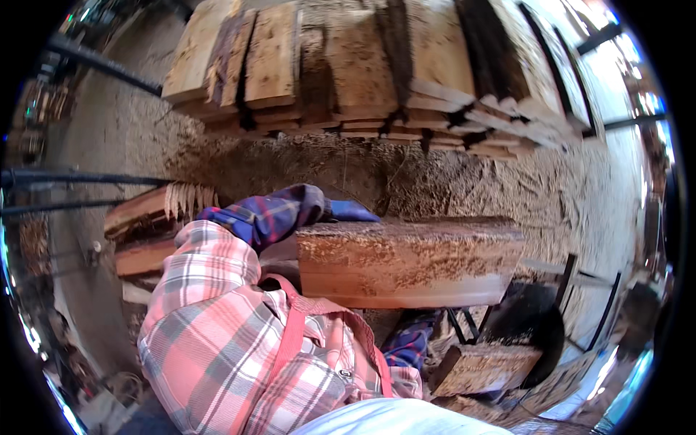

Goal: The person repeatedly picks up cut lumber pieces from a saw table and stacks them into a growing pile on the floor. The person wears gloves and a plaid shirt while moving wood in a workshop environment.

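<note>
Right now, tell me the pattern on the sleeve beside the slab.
Pink, white and grey plaid on the sleeve, clearest in the head view.

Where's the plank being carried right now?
In the head view the rough plank sits at centre, held crosswise at chest height, with the left hand in a blue plaid glove at its left end. The stacked boards lie beyond it.

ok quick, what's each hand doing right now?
Left hand: gloved, on top of the wood slab; grip cannot be told.
Right hand: hidden under the slab.

My right hand is hidden under the thick plank [409, 261], and my gloved left hand [290, 210] shows only partly behind it.
</note>
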`<state>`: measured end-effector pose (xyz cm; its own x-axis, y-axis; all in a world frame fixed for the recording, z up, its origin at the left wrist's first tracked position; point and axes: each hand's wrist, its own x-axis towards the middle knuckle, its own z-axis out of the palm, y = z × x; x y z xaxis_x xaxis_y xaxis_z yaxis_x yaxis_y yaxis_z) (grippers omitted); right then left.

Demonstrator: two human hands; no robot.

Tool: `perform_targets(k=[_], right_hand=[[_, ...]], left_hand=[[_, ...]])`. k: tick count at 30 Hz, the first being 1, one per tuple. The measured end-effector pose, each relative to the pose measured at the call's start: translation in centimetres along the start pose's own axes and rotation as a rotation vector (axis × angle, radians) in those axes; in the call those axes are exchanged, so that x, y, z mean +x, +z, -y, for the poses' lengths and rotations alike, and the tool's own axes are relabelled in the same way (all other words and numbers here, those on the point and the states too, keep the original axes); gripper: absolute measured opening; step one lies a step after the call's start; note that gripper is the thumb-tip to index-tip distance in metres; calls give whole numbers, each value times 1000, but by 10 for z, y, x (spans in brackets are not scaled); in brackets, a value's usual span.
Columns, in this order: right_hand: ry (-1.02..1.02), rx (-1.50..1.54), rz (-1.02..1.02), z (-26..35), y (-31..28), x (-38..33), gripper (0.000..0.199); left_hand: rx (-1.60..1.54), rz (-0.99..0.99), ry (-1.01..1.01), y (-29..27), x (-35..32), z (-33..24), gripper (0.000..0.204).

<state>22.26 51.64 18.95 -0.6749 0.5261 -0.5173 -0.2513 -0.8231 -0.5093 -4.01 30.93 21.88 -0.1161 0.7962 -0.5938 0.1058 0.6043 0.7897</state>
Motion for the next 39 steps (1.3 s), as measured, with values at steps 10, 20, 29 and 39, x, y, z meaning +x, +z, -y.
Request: perform_targets(k=[10,20,29,39], right_hand=[[-130,-440,588,121,209,135,31],[-259,-1530,1072,-54,238,121,43],[63,-511,522,153,-126,9,34],[-826,382,-1158,331,-491,-309,52]], left_hand=[[-944,-588,336,7,-69,-55,39],[-1674,-1213,266,58,-61,25,50],[-1346,21,-269,297,222,-48,57],[-123,434,45,673,401,-357,51]])
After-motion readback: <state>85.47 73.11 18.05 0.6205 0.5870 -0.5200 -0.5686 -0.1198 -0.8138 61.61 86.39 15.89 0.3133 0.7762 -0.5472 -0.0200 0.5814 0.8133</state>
